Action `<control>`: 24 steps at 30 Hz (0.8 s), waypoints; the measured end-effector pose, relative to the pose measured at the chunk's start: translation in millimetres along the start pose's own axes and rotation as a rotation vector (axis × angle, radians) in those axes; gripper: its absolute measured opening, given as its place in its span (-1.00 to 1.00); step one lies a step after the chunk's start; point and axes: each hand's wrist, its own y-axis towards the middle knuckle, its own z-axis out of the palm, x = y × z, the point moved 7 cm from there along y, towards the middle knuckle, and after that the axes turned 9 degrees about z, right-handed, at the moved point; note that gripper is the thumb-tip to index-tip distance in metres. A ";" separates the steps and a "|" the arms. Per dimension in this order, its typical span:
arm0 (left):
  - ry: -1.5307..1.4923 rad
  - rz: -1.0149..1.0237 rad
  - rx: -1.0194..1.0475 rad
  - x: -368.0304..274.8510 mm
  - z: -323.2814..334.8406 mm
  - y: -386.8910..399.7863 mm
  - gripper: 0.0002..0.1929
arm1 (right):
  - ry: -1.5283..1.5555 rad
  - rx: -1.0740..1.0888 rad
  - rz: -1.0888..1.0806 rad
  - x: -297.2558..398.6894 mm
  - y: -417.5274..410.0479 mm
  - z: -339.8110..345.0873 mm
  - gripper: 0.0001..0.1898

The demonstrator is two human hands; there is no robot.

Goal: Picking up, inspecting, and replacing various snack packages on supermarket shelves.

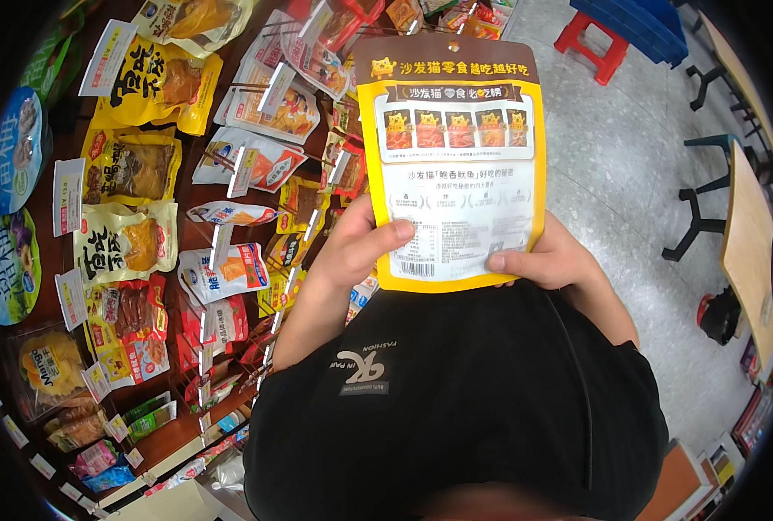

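Observation:
A flat snack pouch (pixel 454 195) with a brown top and yellow border is held up in front of my chest, its printed back facing me. My left hand (pixel 360 244) grips its lower left edge, thumb lying across the front. On the lower right, my right hand (pixel 552 257) pinches the bottom edge with the thumb on top. Fingers of both hands are mostly hidden behind the pouch. A small hang hole shows at the top of the pouch, and a barcode and a printed table sit near its bottom.
To the left, a display rack holds hanging snack packs (pixel 155 84) on metal hooks with price tags (pixel 68 197). A plastic box of dried mango (pixel 51 365) is lower down. At right are a red stool (pixel 591 49), a blue plastic bin (pixel 640 26) and tables (pixel 747 254) on a grey floor (pixel 627 189).

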 end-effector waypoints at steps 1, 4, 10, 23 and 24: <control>-0.008 -0.004 0.006 -0.7 3.3 -0.8 -0.47 | -0.013 0.006 -0.016 0.7 -1.2 0.9 -0.49; -0.016 0.005 0.078 -2.5 9.3 -4.2 -0.44 | -0.011 0.028 -0.010 0.2 -5.5 5.4 -0.50; 0.228 -0.126 0.195 4.0 14.3 -9.2 -0.46 | -0.041 -0.041 -0.016 -9.0 -15.5 6.2 -0.51; 0.156 -0.076 0.126 9.5 27.6 -31.5 -0.51 | 0.048 -0.069 -0.003 -19.1 -27.9 17.7 -0.48; 0.145 -0.062 0.125 9.8 27.7 -32.7 -0.50 | 0.060 -0.067 0.002 -20.7 -29.3 18.2 -0.48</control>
